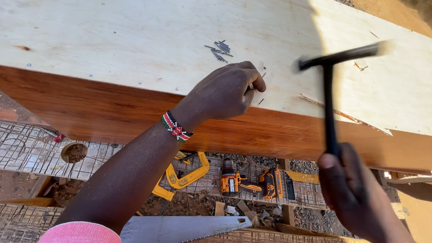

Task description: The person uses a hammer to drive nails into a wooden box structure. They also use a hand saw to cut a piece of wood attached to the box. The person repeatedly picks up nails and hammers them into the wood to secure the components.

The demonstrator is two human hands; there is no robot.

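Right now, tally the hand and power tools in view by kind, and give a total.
Hammer, held in the right hand: 1
Hand saw, lying below: 1
Cordless drill, orange and black: 1
Yellow clamp: 1
Total: 4
Loose nails on the plywood sheet are too small to count; the left hand pinches one.

head cam, looks down, close over plywood sheet [137, 37]
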